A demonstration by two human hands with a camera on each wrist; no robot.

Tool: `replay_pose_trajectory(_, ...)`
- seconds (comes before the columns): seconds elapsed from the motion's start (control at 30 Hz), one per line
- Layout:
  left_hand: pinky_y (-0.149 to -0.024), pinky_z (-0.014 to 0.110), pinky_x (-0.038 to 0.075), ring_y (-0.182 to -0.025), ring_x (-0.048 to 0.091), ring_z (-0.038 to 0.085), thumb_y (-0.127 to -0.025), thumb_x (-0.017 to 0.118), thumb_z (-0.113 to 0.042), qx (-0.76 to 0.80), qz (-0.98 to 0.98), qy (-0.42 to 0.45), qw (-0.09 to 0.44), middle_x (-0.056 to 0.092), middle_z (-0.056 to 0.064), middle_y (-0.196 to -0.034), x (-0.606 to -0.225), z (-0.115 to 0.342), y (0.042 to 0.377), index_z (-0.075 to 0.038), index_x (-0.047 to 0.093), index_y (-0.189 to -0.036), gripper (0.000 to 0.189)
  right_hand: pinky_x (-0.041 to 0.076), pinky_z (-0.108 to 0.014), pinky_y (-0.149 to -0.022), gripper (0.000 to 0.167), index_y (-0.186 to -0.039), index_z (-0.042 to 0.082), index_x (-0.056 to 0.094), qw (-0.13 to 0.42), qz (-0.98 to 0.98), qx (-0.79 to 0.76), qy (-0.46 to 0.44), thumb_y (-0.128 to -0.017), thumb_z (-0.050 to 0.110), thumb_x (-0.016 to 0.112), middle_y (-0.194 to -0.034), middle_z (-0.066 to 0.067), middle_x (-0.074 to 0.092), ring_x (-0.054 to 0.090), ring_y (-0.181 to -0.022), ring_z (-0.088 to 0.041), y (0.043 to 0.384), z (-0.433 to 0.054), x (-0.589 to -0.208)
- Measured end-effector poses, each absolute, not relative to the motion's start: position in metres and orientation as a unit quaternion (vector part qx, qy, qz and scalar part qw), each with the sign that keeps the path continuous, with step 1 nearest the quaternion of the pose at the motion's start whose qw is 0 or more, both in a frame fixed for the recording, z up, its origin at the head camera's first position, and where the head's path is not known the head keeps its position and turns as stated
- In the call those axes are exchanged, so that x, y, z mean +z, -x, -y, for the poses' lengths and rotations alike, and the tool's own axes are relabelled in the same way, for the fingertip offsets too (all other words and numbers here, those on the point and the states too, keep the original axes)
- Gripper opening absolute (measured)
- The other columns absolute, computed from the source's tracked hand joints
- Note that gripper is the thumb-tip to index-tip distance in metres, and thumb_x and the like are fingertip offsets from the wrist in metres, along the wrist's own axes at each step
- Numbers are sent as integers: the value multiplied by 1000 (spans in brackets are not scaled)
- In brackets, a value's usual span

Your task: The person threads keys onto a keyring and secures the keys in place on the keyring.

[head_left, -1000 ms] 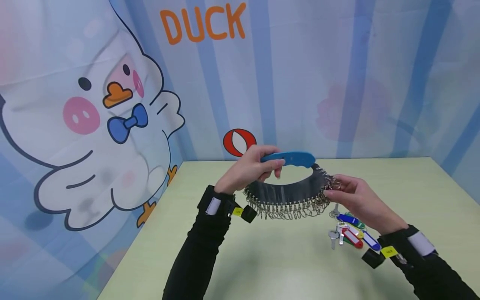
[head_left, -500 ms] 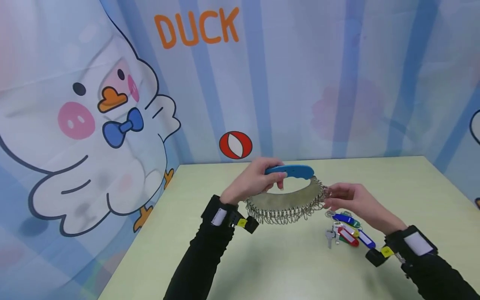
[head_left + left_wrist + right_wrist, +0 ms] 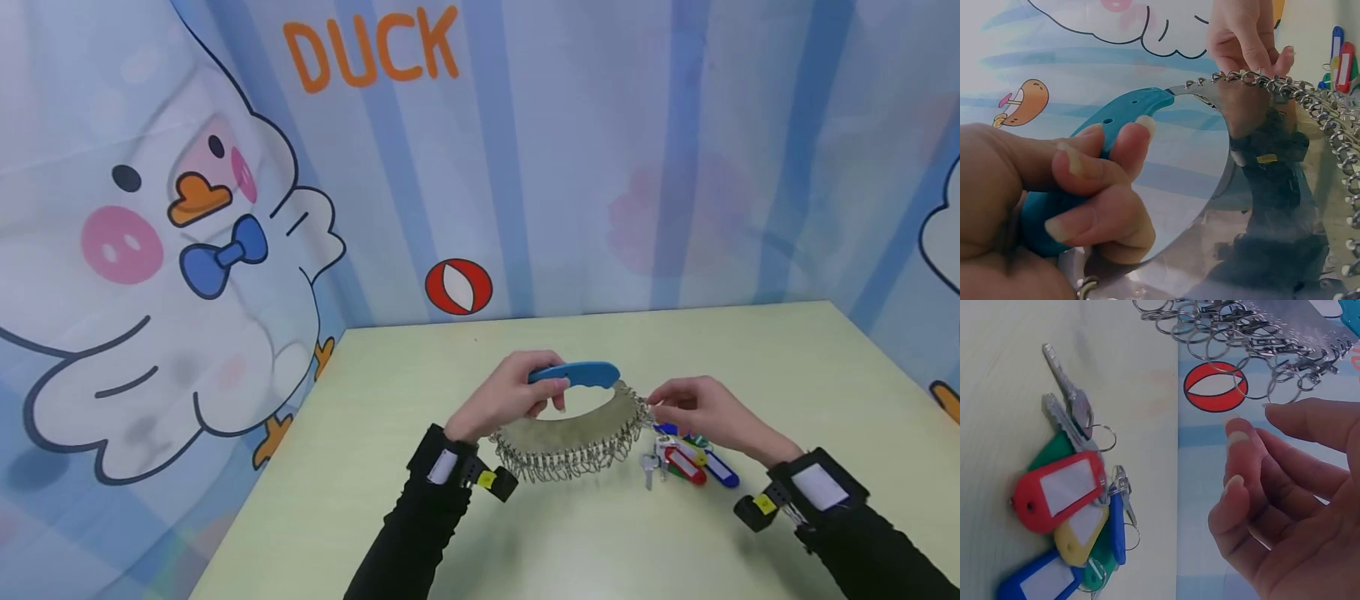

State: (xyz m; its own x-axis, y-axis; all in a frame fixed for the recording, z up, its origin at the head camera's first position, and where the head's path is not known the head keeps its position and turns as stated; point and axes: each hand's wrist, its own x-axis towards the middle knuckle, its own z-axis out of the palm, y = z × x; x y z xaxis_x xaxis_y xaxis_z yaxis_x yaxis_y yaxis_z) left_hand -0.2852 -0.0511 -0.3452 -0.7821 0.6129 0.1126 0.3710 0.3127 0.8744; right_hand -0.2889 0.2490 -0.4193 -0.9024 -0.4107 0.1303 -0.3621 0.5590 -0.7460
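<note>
Clasping the blue handle (image 3: 588, 374) at centre, the left hand (image 3: 508, 393) is holding a metal plate (image 3: 577, 432); at right, the right hand (image 3: 705, 412), fingers parted, is hovering beside its rings (image 3: 558, 467).

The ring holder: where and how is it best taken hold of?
Probably by the blue handle, where the left hand grips it, coming from above: the handle spans an open gap at the top, and rings hang along the plate's lower edge.

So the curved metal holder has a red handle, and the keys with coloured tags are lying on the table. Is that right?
Not quite: the curved metal holder has a blue handle, as the head view shows. The keys with coloured tags are lying on the table.
</note>
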Motion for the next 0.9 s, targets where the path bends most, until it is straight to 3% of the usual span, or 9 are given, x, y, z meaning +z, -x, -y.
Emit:
replay_pose_trajectory(0.23,-48,23,32,-50,41,15,-98,53,-12,508,-795,-299,140,64,7,-75,-359,49,289,-3,61,-101,12,42,-22,-53,18,-101,1,67,-6,-924,-313,218,-92,15,63,-77,-3,65,49,-60,-7,295,-250,-427)
replay_pose_trajectory(0.6,-50,25,33,-51,40,17,-98,53,-12,520,-786,-300,148,62,6,-74,-371,47,296,-2,60,-100,12,36,-22,-50,7,-82,8,63,32,-941,-268,202,-86,12,67,-68,2,54,45,-57,-9,296,-256,-438)
replay_pose_trajectory(0.9,-49,24,36,-50,42,14,-99,52,-11,537,-775,-290,167,61,4,-72,-381,48,311,-1,59,-102,13,37,-22,-51,5,-89,10,66,73,-940,-258,209,-85,8,68,-71,2,54,46,-59,-10,292,-260,-439)
